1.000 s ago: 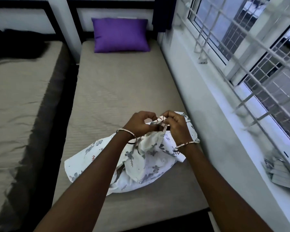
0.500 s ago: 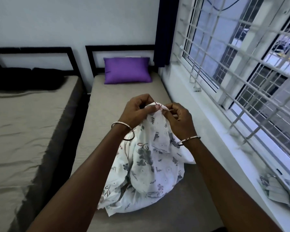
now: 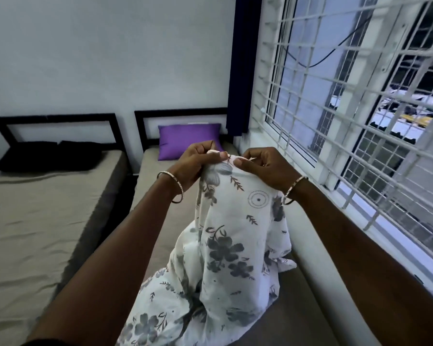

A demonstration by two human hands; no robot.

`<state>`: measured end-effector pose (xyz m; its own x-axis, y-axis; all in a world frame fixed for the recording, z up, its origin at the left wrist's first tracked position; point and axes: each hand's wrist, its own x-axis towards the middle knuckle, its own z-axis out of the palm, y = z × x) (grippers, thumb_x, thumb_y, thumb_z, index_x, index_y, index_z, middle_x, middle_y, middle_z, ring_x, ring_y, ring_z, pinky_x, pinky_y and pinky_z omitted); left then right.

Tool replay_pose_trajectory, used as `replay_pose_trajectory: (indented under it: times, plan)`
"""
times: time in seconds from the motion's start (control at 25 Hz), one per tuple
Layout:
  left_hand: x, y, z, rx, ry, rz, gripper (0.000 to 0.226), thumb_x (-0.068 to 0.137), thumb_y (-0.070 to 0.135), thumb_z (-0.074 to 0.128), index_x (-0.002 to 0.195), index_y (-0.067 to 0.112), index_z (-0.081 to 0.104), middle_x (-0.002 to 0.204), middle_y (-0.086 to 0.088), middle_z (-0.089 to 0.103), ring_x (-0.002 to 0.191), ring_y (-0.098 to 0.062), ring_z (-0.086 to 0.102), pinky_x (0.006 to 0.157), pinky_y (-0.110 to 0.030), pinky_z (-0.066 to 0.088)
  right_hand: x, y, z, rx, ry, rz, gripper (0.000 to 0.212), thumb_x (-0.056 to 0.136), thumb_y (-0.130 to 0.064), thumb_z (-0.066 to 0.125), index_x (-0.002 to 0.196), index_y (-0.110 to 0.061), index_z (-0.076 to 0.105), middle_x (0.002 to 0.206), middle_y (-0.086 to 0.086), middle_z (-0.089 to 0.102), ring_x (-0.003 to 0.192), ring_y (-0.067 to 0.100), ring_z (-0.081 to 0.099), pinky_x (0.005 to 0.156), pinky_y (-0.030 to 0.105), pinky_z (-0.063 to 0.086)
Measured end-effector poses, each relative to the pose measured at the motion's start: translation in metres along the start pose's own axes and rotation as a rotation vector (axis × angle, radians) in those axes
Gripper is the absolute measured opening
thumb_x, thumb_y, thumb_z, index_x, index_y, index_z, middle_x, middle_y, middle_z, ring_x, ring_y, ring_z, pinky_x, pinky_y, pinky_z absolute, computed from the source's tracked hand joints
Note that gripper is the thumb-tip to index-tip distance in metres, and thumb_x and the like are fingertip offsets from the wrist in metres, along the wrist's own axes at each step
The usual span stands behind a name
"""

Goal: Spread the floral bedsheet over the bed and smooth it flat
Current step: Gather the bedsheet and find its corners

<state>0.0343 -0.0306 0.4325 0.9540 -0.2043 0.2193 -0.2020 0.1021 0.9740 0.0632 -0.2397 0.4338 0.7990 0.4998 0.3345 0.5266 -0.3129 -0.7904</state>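
The white floral bedsheet (image 3: pixel 225 258) hangs bunched from both hands over the near part of the right bed (image 3: pixel 158 216), its lower folds resting on the mattress. My left hand (image 3: pixel 198 163) pinches the sheet's top edge between thumb and fingers. My right hand (image 3: pixel 265 168) grips the same edge just to the right, almost touching the left. Both hands are raised well above the mattress. A bangle sits on each wrist.
A purple pillow (image 3: pixel 188 139) lies at the head of the right bed. A second bed (image 3: pixel 35 221) with a dark pillow (image 3: pixel 48 156) stands to the left across a narrow gap. A barred window (image 3: pixel 348 108) and its white ledge (image 3: pixel 320 245) run along the right side.
Both hands have lifted the sheet's edge up from the mattress, so the cloth now hangs in a long drape. The view has tilted upward toward the wall and window.
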Motion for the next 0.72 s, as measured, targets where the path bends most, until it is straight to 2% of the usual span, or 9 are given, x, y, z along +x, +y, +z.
replay_pose_trajectory:
  times: [0.08, 0.16, 0.24, 0.28, 0.36, 0.4, 0.48, 0.6, 0.72]
  plan:
    - [0.001, 0.007, -0.010, 0.107, -0.053, 0.007, 0.033, 0.086, 0.002, 0.064, 0.066, 0.016, 0.043, 0.058, 0.001, 0.049, 0.054, -0.011, 0.045, 0.050, -0.020, 0.039, 0.004, -0.004, -0.017, -0.134, 0.058, -0.026, 0.026, 0.085, -0.038, 0.070, 0.076, -0.013, 0.070, 0.062, -0.003, 0.059, 0.057, 0.007, 0.050, 0.058, 0.025, 0.038]
    - [0.000, 0.010, -0.017, 0.231, -0.119, -0.051, 0.013, 0.086, 0.006, 0.067, 0.082, 0.002, 0.055, 0.070, -0.008, 0.059, 0.060, -0.015, 0.055, 0.052, -0.022, 0.046, 0.007, -0.012, -0.032, -0.225, 0.128, -0.070, 0.017, 0.084, -0.032, 0.073, 0.075, -0.018, 0.071, 0.064, -0.007, 0.064, 0.058, 0.000, 0.054, 0.059, 0.018, 0.041]
    - [-0.001, 0.007, -0.021, 0.372, -0.179, -0.091, 0.032, 0.085, 0.016, 0.070, 0.094, -0.011, 0.055, 0.072, -0.010, 0.053, 0.057, -0.012, 0.048, 0.049, -0.018, 0.039, 0.013, -0.020, -0.043, -0.354, 0.188, -0.121, 0.012, 0.083, -0.030, 0.073, 0.077, -0.020, 0.073, 0.069, -0.005, 0.068, 0.063, 0.004, 0.059, 0.063, 0.020, 0.045]
    - [-0.003, 0.007, -0.021, 0.414, -0.191, -0.098, 0.034, 0.085, 0.022, 0.069, 0.089, -0.010, 0.057, 0.067, -0.006, 0.047, 0.053, -0.008, 0.040, 0.046, -0.017, 0.032, 0.017, -0.022, -0.047, -0.420, 0.230, -0.139, 0.012, 0.083, -0.031, 0.073, 0.079, -0.019, 0.074, 0.073, -0.002, 0.070, 0.068, 0.009, 0.061, 0.067, 0.023, 0.047]
    - [-0.006, 0.007, -0.022, 0.432, -0.191, -0.109, 0.031, 0.085, 0.025, 0.071, 0.065, 0.007, 0.056, 0.056, 0.006, 0.040, 0.047, -0.004, 0.030, 0.043, -0.016, 0.022, 0.022, -0.022, -0.058, -0.500, 0.311, -0.136, 0.016, 0.082, -0.032, 0.073, 0.082, -0.016, 0.075, 0.081, 0.004, 0.073, 0.076, 0.017, 0.064, 0.071, 0.028, 0.048]
    - [-0.007, 0.008, -0.025, 0.441, -0.167, -0.129, 0.033, 0.083, 0.027, 0.071, 0.056, 0.016, 0.055, 0.052, 0.009, 0.040, 0.045, -0.002, 0.030, 0.043, -0.014, 0.022, 0.024, -0.020, -0.064, -0.519, 0.339, -0.123, 0.018, 0.082, -0.033, 0.073, 0.083, -0.015, 0.076, 0.083, 0.005, 0.074, 0.078, 0.018, 0.065, 0.071, 0.028, 0.047]
    - [-0.015, 0.014, -0.031, 0.483, -0.123, -0.154, 0.040, 0.081, 0.025, 0.072, 0.044, 0.020, 0.059, 0.043, 0.014, 0.044, 0.039, 0.001, 0.035, 0.042, -0.009, 0.025, 0.025, -0.013, -0.074, -0.552, 0.391, -0.095, 0.021, 0.082, -0.036, 0.073, 0.084, -0.015, 0.075, 0.085, 0.006, 0.074, 0.080, 0.019, 0.065, 0.071, 0.028, 0.046]
    - [-0.021, 0.013, -0.053, 0.502, -0.096, -0.200, 0.034, 0.059, 0.049, 0.082, 0.047, 0.022, 0.064, 0.045, 0.015, 0.051, 0.041, 0.003, 0.043, 0.042, -0.009, 0.031, 0.024, -0.002, -0.090, -0.577, 0.517, -0.054, 0.027, 0.082, -0.042, 0.070, 0.084, -0.016, 0.075, 0.086, 0.007, 0.075, 0.086, 0.026, 0.069, 0.075, 0.037, 0.053]
    - [-0.022, 0.004, -0.088, 0.500, 0.007, -0.192, 0.059, 0.043, 0.065, 0.084, 0.063, 0.011, 0.069, 0.063, -0.001, 0.061, 0.057, -0.014, 0.055, 0.058, -0.021, 0.042, 0.022, 0.004, -0.104, -0.582, 0.626, 0.003, 0.031, 0.083, -0.045, 0.069, 0.086, -0.015, 0.075, 0.088, 0.012, 0.075, 0.089, 0.033, 0.068, 0.076, 0.038, 0.053]
